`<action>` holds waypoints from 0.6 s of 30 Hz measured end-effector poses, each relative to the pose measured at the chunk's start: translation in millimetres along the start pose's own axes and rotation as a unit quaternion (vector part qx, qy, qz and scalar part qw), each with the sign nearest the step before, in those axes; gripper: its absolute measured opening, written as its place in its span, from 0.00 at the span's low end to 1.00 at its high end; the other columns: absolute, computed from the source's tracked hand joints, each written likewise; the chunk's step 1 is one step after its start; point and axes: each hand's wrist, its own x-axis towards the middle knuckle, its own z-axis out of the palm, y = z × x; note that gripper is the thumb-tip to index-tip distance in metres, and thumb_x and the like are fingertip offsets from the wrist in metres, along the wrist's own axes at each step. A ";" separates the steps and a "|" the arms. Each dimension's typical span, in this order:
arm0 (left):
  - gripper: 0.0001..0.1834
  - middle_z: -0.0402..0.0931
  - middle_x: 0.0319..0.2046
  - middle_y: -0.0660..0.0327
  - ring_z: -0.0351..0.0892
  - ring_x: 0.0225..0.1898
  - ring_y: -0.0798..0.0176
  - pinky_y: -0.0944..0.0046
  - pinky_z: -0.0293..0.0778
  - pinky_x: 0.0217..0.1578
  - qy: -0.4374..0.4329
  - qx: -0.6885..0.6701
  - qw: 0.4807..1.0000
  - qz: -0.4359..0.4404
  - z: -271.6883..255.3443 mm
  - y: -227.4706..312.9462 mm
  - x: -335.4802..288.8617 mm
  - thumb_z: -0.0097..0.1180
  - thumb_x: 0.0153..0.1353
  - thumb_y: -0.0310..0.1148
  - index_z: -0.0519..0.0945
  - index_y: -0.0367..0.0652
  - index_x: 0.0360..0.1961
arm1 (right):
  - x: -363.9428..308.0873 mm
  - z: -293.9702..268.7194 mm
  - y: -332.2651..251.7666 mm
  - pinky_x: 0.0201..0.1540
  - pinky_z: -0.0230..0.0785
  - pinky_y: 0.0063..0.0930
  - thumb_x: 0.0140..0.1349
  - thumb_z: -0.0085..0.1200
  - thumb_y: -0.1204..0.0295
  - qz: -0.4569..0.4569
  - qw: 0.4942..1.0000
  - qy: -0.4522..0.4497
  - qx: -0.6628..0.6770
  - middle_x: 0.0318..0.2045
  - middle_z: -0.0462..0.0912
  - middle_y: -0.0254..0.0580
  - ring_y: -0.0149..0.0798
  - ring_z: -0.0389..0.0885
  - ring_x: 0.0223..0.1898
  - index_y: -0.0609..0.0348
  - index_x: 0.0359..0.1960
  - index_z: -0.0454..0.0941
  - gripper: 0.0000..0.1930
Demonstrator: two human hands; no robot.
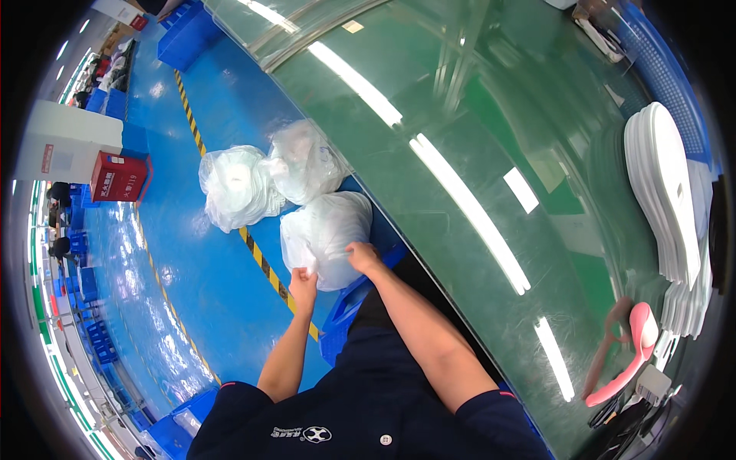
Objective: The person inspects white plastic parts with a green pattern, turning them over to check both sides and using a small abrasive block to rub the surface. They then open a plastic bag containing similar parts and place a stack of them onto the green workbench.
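A filled clear plastic bag (pixel 326 230) with whitish contents stands low beside the table, in front of my body. My left hand (pixel 303 283) pinches the near left edge of its film. On the right side of the same bag, my right hand (pixel 363 257) has its fingers closed at the film. Two more filled plastic bags sit just beyond: one bag (pixel 239 188) on the left shows stacked white round pieces, and another bag (pixel 305 161) leans against the table side. A blue plastic crate (pixel 346 310) shows partly beneath the nearest bag.
A green-topped table (pixel 429 192) runs along my right, its edge close to my right arm. On it are stacked white flat pieces (pixel 663 192) and a pink handled item (pixel 638 345). A red box (pixel 121 178) stands left; yellow-black tape (pixel 261 261) crosses the blue floor.
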 end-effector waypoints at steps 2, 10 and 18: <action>0.15 0.75 0.25 0.58 0.76 0.24 0.62 0.64 0.71 0.28 -0.040 0.081 0.993 0.080 -16.7 6.9 -7.8 0.57 0.44 0.29 0.73 0.38 0.35 | 1.8 -4.2 -1.3 0.49 0.66 0.35 0.49 0.48 0.72 -0.012 1.000 -0.003 -0.007 0.41 0.78 0.48 0.46 0.75 0.45 0.52 0.40 0.77 0.14; 0.21 0.74 0.24 0.55 0.77 0.27 0.60 0.67 0.77 0.20 -0.120 -0.093 0.982 -0.108 5.9 13.7 4.5 0.59 0.47 0.35 0.69 0.33 0.39 | 8.5 7.0 7.0 0.48 0.66 0.35 0.49 0.49 0.72 -0.040 0.999 0.009 -0.014 0.40 0.78 0.48 0.47 0.75 0.44 0.52 0.39 0.77 0.14; 0.14 0.74 0.20 0.56 0.77 0.20 0.64 0.67 0.73 0.19 0.022 -0.210 0.954 -0.214 35.6 -0.2 38.3 0.55 0.48 0.35 0.72 0.32 0.27 | -4.8 -4.8 -0.6 0.47 0.67 0.36 0.50 0.49 0.71 -0.001 1.000 0.024 -0.007 0.40 0.78 0.48 0.47 0.75 0.44 0.51 0.40 0.77 0.14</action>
